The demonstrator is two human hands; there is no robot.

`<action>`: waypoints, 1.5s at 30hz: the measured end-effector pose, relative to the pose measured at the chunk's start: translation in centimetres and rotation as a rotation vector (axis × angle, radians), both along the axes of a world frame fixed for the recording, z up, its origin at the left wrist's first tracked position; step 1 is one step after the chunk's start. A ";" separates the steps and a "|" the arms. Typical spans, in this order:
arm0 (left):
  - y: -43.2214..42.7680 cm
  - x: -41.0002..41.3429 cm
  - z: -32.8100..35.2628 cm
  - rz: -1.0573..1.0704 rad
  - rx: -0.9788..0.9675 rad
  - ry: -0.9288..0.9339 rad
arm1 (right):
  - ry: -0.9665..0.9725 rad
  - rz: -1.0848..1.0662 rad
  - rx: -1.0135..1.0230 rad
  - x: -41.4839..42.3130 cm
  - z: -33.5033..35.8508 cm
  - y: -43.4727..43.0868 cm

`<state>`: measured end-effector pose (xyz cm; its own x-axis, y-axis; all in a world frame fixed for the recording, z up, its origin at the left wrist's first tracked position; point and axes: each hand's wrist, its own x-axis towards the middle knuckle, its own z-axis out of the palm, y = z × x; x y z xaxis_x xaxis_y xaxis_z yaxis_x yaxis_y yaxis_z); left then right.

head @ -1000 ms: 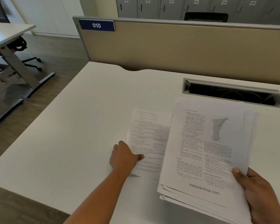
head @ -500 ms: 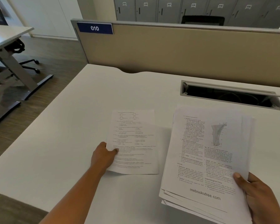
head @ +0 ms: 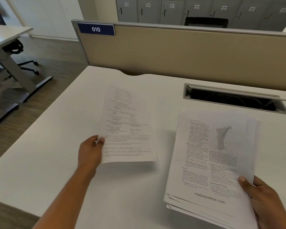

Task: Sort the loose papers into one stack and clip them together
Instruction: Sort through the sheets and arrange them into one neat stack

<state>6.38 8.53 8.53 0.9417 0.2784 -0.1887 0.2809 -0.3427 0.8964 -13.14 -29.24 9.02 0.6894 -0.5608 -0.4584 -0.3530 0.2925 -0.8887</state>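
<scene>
A: Where on the desk (head: 56, 162)?

B: Over the near right corner: a thick stack (head: 205, 162) of printed pages, edges uneven, seemingly tilted up. Gripped at its lower right corner by the right hand (head: 262, 195), thumb on top, fingers hidden beneath.

A: And to the left?

B: A single sheet (head: 129, 129), blurred, held above the middle of the near edge, apart from the stack. Pinched at its left edge by the left hand (head: 89, 151), thumb over the page.

A: Step in hand?

B: Gathering, probably; clipping not yet begun. No clip in view.

A: Next?

B: Likely carrying the sheet across onto the stack, then squaring the edges against the desk before finding a clip.
</scene>
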 end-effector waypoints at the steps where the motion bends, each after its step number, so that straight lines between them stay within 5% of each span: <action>1: 0.1 0.0 0.9 0.027 -0.045 -0.020 | -0.001 0.003 0.002 0.0 0.1 0.1; 9: -2.2 -3.1 6.6 -0.106 -0.362 0.014 | 0.030 0.018 0.032 1.3 0.4 1.3; 16: -9.1 -7.0 6.7 -0.279 -0.417 0.124 | -0.015 0.124 0.008 3.2 2.1 3.3; 27: -11.8 -7.4 5.4 -0.376 -0.191 0.176 | -0.055 0.230 0.021 3.9 3.4 3.2; 32: -11.8 -6.1 5.7 -0.302 0.168 0.018 | -0.038 0.230 -0.061 4.1 3.6 3.0; 34: -12.0 -4.6 5.6 -0.291 0.038 0.111 | -0.035 0.231 -0.068 4.3 3.8 3.0; 38: -12.6 -1.6 5.0 -0.469 -0.530 0.530 | -0.040 0.266 -0.087 5.1 3.9 2.8; 45: -15.2 -0.6 4.3 -0.480 -0.638 0.390 | -0.110 0.239 0.082 7.6 3.2 0.8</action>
